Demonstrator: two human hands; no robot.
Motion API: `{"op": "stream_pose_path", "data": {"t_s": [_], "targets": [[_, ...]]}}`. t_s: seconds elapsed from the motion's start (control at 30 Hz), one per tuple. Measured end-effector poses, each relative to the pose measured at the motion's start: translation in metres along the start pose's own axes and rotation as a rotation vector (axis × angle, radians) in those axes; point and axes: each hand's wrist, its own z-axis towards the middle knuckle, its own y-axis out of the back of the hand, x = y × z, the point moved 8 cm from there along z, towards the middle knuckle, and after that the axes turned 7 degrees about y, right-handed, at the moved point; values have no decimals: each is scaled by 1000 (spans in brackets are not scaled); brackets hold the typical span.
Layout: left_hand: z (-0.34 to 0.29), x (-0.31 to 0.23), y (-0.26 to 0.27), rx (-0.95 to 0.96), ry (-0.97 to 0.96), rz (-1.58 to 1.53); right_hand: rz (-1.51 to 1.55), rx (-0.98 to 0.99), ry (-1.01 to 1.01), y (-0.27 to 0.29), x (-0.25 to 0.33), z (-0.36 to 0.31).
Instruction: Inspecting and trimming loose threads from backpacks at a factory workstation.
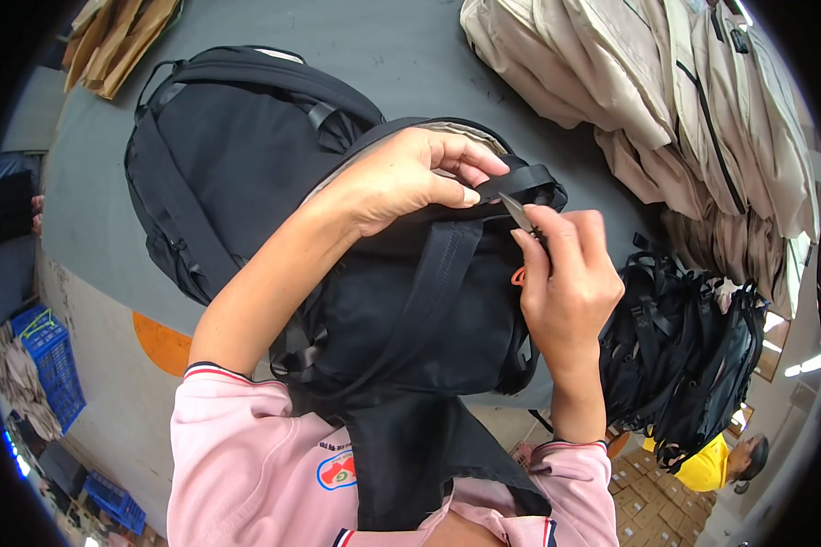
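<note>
A black backpack [401,310] lies in front of me on the grey table, its beige lining showing along the top opening. My left hand [410,178] reaches across it, thumb and fingers pinching the black fabric at its upper edge beside a webbing loop. Closed around small thread snips [514,211], my right hand [570,273] keeps their pointed metal tip right by the left fingertips. An orange loop shows under the right fingers. Most of the snips' handle is hidden in the palm.
Another black backpack [237,155] lies at the left, partly under the first. Beige bags [602,73] are piled at the far right, with more black bags [675,337] below them. Brown paper pieces [123,41] lie far left. A person in yellow [702,465] is at the lower right.
</note>
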Motion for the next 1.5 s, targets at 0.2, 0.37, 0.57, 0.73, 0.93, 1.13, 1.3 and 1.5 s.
{"op": "stream_pose_path", "data": {"t_s": [0.2,0.37,0.57,0.73,0.93,1.13,1.3,1.5], "targets": [[-28,-43,-18,-477,-379,709,449,15,-167,-31,-66,30],[-40,-40,-42,-848,-619,1004,504,-84,-76,-28,-70,35],[-11,-38,-32,-1063,-650,1127,680,-53,-133,-28,-69,32],[-26,-33,-42,-1112,-909,1150,679,-110,-136,-21,-79,45],[-6,-31,-22,-687,-617,977,697,-39,-250,-51,-104,58],[18,-14,5,-224,-125,147,624,-77,-245,-61,-97,52],[22,-19,9,-216,-78,44,465,-130,-74,-20,-77,39],[25,-20,11,-226,-6,99,236,36,160,-22,-52,48]]}}
